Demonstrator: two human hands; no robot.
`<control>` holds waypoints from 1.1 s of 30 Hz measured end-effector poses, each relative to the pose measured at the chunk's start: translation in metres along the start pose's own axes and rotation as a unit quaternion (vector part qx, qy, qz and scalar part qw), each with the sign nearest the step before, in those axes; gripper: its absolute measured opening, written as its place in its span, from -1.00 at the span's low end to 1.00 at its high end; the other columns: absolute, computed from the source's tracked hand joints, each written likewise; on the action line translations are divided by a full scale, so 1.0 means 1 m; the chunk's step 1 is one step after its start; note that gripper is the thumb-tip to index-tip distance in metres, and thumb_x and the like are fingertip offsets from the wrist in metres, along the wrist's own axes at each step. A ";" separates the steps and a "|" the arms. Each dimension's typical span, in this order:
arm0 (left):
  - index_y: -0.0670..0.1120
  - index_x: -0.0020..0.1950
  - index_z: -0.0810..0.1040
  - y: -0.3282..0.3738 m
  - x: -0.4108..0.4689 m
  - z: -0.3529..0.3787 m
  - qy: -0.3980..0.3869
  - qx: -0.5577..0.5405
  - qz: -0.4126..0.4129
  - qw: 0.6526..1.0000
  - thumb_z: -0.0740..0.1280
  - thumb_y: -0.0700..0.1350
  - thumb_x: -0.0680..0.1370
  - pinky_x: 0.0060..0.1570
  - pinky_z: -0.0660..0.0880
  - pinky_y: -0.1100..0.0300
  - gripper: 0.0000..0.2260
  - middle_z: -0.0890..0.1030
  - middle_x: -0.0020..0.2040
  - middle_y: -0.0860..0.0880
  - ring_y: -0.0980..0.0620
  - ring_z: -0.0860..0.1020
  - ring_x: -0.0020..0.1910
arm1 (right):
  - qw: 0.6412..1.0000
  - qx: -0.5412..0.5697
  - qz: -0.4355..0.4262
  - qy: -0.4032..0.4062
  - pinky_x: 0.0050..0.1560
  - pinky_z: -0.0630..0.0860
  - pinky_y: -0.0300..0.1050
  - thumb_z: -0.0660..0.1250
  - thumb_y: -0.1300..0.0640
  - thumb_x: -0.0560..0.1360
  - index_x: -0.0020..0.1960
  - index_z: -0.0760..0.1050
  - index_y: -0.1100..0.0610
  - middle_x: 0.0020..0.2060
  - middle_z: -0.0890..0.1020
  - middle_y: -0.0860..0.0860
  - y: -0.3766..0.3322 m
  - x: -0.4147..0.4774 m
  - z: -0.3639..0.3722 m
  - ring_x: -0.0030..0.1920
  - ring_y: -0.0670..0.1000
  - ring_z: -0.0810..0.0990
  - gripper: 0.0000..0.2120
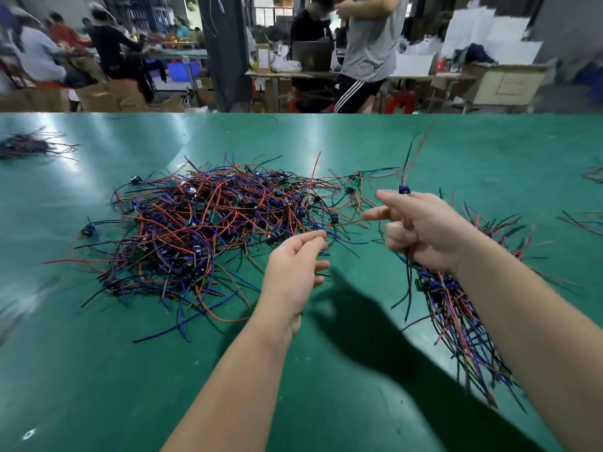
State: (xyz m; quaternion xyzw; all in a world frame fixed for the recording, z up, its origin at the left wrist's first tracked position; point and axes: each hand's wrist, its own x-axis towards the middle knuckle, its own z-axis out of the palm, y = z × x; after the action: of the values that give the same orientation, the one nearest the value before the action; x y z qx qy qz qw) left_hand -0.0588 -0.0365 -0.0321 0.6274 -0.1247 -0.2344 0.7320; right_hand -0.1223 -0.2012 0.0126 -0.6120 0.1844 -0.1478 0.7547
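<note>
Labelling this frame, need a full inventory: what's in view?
heap: one, red, blue and black wires, table centre
bundle: one, same colours, under right forearm
small pile: one, dark, far left
stray wires: a few, right edge
table: one, green
people: several, blurred, behind table
held wires: a few, red and black with a blue part, in right hand
left hand: fingers relaxed, at heap's near edge
right hand: grips held wires
</note>
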 end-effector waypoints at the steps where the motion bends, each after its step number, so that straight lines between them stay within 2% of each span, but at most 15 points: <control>1: 0.01 -0.03 0.59 0.000 -0.002 0.003 -0.024 -0.003 -0.002 1.000 0.26 -0.12 0.59 -0.29 0.44 0.27 -0.88 0.61 -0.11 0.05 0.09 0.54 -0.24 | 1.000 -0.015 0.005 -0.012 -0.56 0.20 -0.27 0.28 0.13 0.55 -0.09 0.37 0.15 -0.15 0.61 0.13 0.007 -0.009 0.004 -0.62 -0.13 0.21 -0.88; 4: 0.00 0.00 0.61 -0.003 -0.009 0.012 -0.084 -0.002 -0.006 0.996 0.29 -0.05 0.58 -0.28 0.48 0.25 -0.88 0.63 -0.13 0.05 0.08 0.57 -0.25 | 0.995 -0.062 0.015 -0.073 -0.46 0.27 -0.25 0.40 0.11 0.42 -0.02 0.47 0.07 -0.23 0.57 -0.03 0.027 -0.031 0.018 -0.51 -0.11 0.32 -0.83; 6: -0.01 0.04 0.63 -0.006 -0.012 0.017 -0.101 0.015 -0.001 0.995 0.31 -0.03 0.57 -0.27 0.47 0.24 -0.86 0.63 -0.14 0.02 0.05 0.56 -0.21 | 0.990 -0.117 0.017 -0.075 -0.38 0.31 -0.20 0.40 0.02 0.28 0.32 0.35 0.05 -0.32 0.52 -0.15 0.038 -0.039 0.025 -0.42 -0.13 0.38 -0.37; 8: -0.03 0.04 0.64 -0.009 -0.012 0.017 -0.092 0.019 0.010 0.996 0.35 -0.02 0.53 -0.23 0.44 0.19 -0.84 0.64 -0.18 0.03 0.05 0.53 -0.23 | 0.977 -0.210 0.002 -0.048 -0.23 0.36 -0.10 0.38 -0.13 0.16 0.52 0.03 -0.02 -0.07 0.49 -0.12 0.049 -0.044 0.029 -0.28 -0.08 0.43 0.01; 10: -0.08 0.00 0.66 -0.011 -0.011 0.015 -0.068 0.004 0.031 0.997 0.39 -0.06 0.50 -0.24 0.41 0.22 -0.85 0.61 -0.30 0.08 0.10 0.48 -0.33 | 0.968 -0.245 -0.038 -0.039 -0.11 0.40 -0.06 0.36 -0.21 0.15 0.55 -0.05 -0.02 0.18 0.34 -0.06 0.058 -0.051 0.034 -0.16 -0.08 0.43 0.08; 12: -0.11 -0.06 0.68 -0.012 -0.009 0.012 -0.039 0.005 0.052 0.998 0.41 -0.13 0.49 -0.30 0.44 0.29 -0.91 0.62 -0.34 0.09 0.18 0.50 -0.37 | 0.967 -0.237 -0.063 -0.073 -0.01 0.48 -0.03 0.37 -0.22 0.19 0.53 0.11 -0.01 0.23 0.31 -0.06 0.064 -0.058 0.036 -0.13 -0.13 0.43 -0.02; 14: -0.15 -0.09 0.67 -0.009 -0.006 0.010 -0.015 -0.019 0.047 0.999 0.38 -0.19 0.51 -0.38 0.47 0.34 -0.93 0.64 -0.35 0.06 0.20 0.52 -0.42 | 0.971 -0.209 -0.079 -0.080 0.10 0.48 -0.17 0.42 -0.15 0.27 0.34 0.43 -0.07 0.17 0.44 -0.07 0.067 -0.061 0.035 -0.08 -0.18 0.48 -0.35; 16: -0.17 -0.15 0.62 -0.003 -0.005 0.008 -0.017 -0.092 0.002 0.996 0.34 -0.19 0.54 -0.44 0.50 0.33 -0.89 0.64 -0.36 0.01 0.17 0.54 -0.47 | 0.990 -0.112 -0.082 -0.003 -0.03 0.46 -0.26 0.42 0.06 0.40 -0.02 0.66 -0.02 -0.04 0.61 -0.05 0.063 -0.059 0.031 -0.11 -0.13 0.55 -0.84; 17: -0.17 -0.16 0.60 0.000 -0.004 0.008 -0.027 -0.130 -0.023 0.991 0.33 -0.17 0.54 -0.46 0.51 0.34 -0.88 0.64 -0.36 -0.01 0.17 0.55 -0.48 | 0.995 -0.062 -0.067 0.042 -0.11 0.45 -0.25 0.34 0.17 0.48 -0.12 0.67 0.06 -0.15 0.64 -0.01 0.061 -0.056 0.028 -0.20 -0.08 0.55 -0.88; 18: -0.18 -0.15 0.59 0.004 -0.006 0.007 -0.042 -0.159 -0.048 0.985 0.33 -0.14 0.53 -0.48 0.51 0.35 -0.86 0.65 -0.36 -0.01 0.17 0.56 -0.49 | 0.996 -0.015 -0.041 0.076 -0.19 0.44 -0.24 0.26 0.25 0.53 -0.14 0.65 0.13 -0.23 0.62 0.03 0.059 -0.054 0.025 -0.29 -0.06 0.53 -0.80; 20: -0.18 -0.18 0.63 0.009 -0.009 0.006 -0.088 -0.197 -0.099 0.971 0.36 -0.04 0.42 -0.50 0.50 0.39 -0.80 0.64 -0.38 0.00 0.20 0.55 -0.52 | 0.993 0.083 0.007 0.088 -0.32 0.43 -0.29 0.20 0.28 0.55 -0.11 0.61 0.24 -0.32 0.59 0.06 0.051 -0.052 0.019 -0.38 -0.07 0.49 -0.79; 23: -0.15 -0.27 0.68 0.014 -0.017 0.009 -0.168 -0.215 -0.161 0.949 0.38 0.01 0.26 -0.54 0.48 0.43 -0.76 0.63 -0.40 0.02 0.23 0.52 -0.56 | 0.986 0.157 0.032 0.055 -0.36 0.46 -0.33 0.30 0.14 0.48 -0.08 0.64 0.22 -0.33 0.61 0.03 0.043 -0.053 0.012 -0.41 -0.10 0.51 -0.81; 25: -0.13 -0.30 0.68 0.012 -0.022 0.014 -0.194 -0.182 -0.149 0.952 0.38 0.00 0.27 -0.55 0.47 0.42 -0.79 0.67 -0.33 0.01 0.23 0.52 -0.56 | 0.987 0.155 0.007 0.030 -0.36 0.46 -0.33 0.35 0.06 0.38 -0.10 0.67 0.19 -0.32 0.61 0.02 0.042 -0.054 0.011 -0.40 -0.11 0.52 -0.77; 28: -0.12 -0.24 0.66 0.005 -0.025 0.018 -0.209 -0.134 -0.119 0.961 0.40 -0.05 0.29 -0.50 0.49 0.36 -0.84 0.70 -0.25 -0.03 0.16 0.59 -0.47 | 0.989 0.144 -0.028 0.013 -0.41 0.41 -0.35 0.37 0.13 0.31 -0.21 0.68 0.17 -0.35 0.62 0.01 0.041 -0.056 0.010 -0.40 -0.12 0.50 -0.84; 33: -0.12 -0.24 0.64 0.002 -0.024 0.015 -0.215 -0.072 -0.113 0.967 0.48 -0.11 0.20 -0.43 0.54 0.30 -0.82 0.69 -0.24 -0.11 0.05 0.65 -0.37 | 0.996 0.057 -0.036 0.054 -0.42 0.40 -0.36 0.39 0.16 0.24 -0.27 0.64 0.19 -0.46 0.58 0.00 0.036 -0.057 0.004 -0.47 -0.12 0.47 -0.88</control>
State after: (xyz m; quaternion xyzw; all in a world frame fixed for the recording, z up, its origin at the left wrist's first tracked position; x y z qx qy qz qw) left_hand -0.0865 -0.0366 -0.0253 0.5178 -0.1899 -0.4537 0.7000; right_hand -0.1709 -0.1651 -0.0160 -0.5656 0.1943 -0.2179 0.7713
